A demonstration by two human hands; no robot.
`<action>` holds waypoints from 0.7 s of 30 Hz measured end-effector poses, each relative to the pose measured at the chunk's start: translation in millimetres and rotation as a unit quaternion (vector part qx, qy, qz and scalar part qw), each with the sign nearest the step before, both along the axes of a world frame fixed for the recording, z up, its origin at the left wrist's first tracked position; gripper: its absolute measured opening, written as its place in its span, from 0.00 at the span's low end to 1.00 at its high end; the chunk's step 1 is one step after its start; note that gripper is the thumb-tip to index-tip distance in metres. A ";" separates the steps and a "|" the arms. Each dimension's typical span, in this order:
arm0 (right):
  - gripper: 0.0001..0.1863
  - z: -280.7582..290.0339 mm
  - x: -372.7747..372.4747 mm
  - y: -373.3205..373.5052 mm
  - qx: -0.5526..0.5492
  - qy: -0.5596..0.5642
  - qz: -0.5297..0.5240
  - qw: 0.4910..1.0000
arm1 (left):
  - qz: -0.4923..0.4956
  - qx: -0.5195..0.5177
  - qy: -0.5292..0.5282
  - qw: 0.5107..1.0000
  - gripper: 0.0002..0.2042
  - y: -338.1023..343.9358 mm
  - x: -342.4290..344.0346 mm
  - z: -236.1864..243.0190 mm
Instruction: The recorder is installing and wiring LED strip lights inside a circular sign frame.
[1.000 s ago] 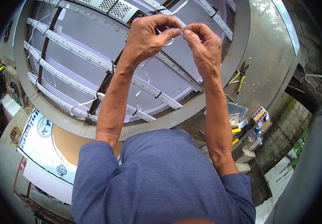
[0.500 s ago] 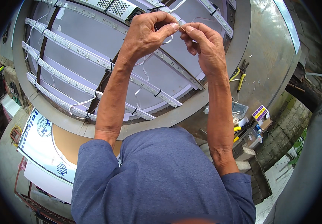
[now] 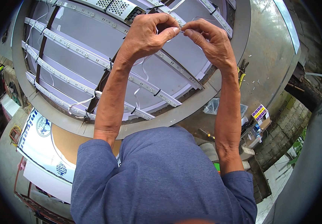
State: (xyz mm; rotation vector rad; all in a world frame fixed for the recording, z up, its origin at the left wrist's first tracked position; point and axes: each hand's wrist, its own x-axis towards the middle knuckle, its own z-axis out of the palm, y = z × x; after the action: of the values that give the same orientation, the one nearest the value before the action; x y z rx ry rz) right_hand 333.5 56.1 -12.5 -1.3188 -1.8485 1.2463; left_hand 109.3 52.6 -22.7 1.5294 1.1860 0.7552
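Note:
Above the round metal sign frame (image 3: 239,48), both my hands meet fingertip to fingertip. My left hand (image 3: 148,35) pinches a thin white wire between thumb and index finger. From the other side my right hand (image 3: 214,43) pinches at the same wire (image 3: 182,31), of which only a short bit shows between the fingertips. Under them run several white LED strips (image 3: 75,48), tied with black cable ties and joined by loose white wires (image 3: 138,97). A perforated metal power supply (image 3: 118,8) with a dark terminal block sits beside my left hand.
Yellow-handled pliers (image 3: 242,76) lie on the metal sheet right of my right forearm, among small white scraps. Nearer stand a purple-and-yellow box (image 3: 259,112) and a clear plastic bag (image 3: 211,106). A printed cardboard sheet (image 3: 43,138) lies at the lower left.
My right hand has shifted slightly right and turned, its wrist swinging outward over the pliers. My left hand stays nearly in place, still pinching.

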 end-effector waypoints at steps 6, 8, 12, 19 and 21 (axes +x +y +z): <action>0.07 3.3 -3.8 -0.4 0.043 -0.027 0.020 0.998 | 0.001 0.036 0.004 0.999 0.08 -1.2 1.7 -5.3; 0.07 3.7 -5.4 -1.3 0.031 -0.032 0.004 0.999 | 0.006 0.057 -0.009 0.998 0.07 -1.2 2.5 -6.9; 0.07 1.9 -6.2 -2.8 0.015 -0.019 -0.009 1.000 | 0.000 0.054 0.016 0.998 0.06 -0.9 3.0 -0.4; 0.08 4.7 -10.0 -1.8 -0.018 -0.015 -0.019 1.000 | -0.004 0.066 0.037 0.997 0.06 -2.2 3.9 0.5; 0.08 4.5 -9.8 -0.8 -0.025 -0.019 -0.019 0.999 | -0.008 0.071 0.044 0.996 0.06 -2.2 4.4 1.1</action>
State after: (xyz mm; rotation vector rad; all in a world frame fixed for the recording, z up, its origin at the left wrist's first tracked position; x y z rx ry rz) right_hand 323.7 55.3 -8.0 -1.4061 -1.8199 1.2650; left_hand 113.7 50.4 -21.6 1.7032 1.2046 0.7806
